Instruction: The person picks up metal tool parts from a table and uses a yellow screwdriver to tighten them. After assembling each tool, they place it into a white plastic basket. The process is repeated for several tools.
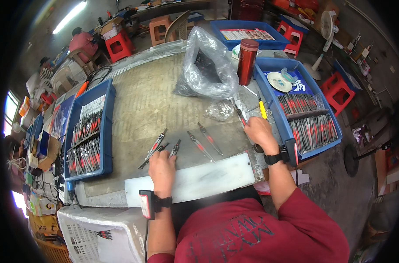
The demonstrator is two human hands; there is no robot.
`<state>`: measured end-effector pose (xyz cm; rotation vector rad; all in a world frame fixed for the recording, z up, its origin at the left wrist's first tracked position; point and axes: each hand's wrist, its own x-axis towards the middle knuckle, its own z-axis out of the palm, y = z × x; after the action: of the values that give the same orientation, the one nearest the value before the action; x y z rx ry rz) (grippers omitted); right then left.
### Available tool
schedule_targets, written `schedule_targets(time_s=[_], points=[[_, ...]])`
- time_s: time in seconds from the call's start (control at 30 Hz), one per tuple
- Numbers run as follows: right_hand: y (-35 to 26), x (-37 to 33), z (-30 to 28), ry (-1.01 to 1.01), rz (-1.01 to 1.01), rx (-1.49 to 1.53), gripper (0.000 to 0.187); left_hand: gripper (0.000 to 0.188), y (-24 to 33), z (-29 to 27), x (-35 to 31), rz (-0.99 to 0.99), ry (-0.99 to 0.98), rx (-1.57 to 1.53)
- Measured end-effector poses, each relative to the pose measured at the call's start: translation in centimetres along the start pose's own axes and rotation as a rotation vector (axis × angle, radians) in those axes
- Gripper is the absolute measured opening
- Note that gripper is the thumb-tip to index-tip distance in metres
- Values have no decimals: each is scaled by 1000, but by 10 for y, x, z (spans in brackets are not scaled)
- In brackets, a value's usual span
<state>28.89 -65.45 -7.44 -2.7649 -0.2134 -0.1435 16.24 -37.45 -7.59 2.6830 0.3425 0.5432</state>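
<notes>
We see the left hand (162, 168) resting palm down on the grey worktop (133, 109), its fingers curled over the near ends of a small bunch of red-and-black pliers (157, 147) that fan out toward 11 o'clock. Its grip is pressed down on those tools rather than lifted around them — whether the fingers actually pinch one we cannot tell. A single plier (175, 149) lies just beside the bunch at 1 o'clock from the hand, and two more loose pliers (206, 142) lie between the hands, pointing toward 11 o'clock.

The right hand (260, 133) sits at the worktop's right edge, fingers folded together around a thin tool (240, 115) whose tip points toward 11 o'clock. A yellow-handled screwdriver (262, 109) lies just beyond the knuckles at 12 o'clock.

At 3 o'clock of the right hand a blue tray (281, 120) holds rows of packed pliers and a round white dish. At 9 o'clock of the left hand a second blue tray (106, 131) holds more rows. Toward 12 o'clock stand a clear plastic bag (206, 65) — bulging, dark inside — and a red flask (247, 61) upright beside it. A white board (199, 179) lies along the near edge.
</notes>
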Motion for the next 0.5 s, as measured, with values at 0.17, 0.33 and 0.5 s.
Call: schedule_targets(time_s=[0.17,0.33,0.5], points=[[-20,-9,-20,-237,52,752,16,11,31,-8,1,89,23,-524],[-66,-50,-26,-511,-148,1199,12,15,80,2,-2,-112,-348,-1253],[-79,-56,-36,-602,-110,1037,13,22,77,-4,-2,-228,-467,-1312]])
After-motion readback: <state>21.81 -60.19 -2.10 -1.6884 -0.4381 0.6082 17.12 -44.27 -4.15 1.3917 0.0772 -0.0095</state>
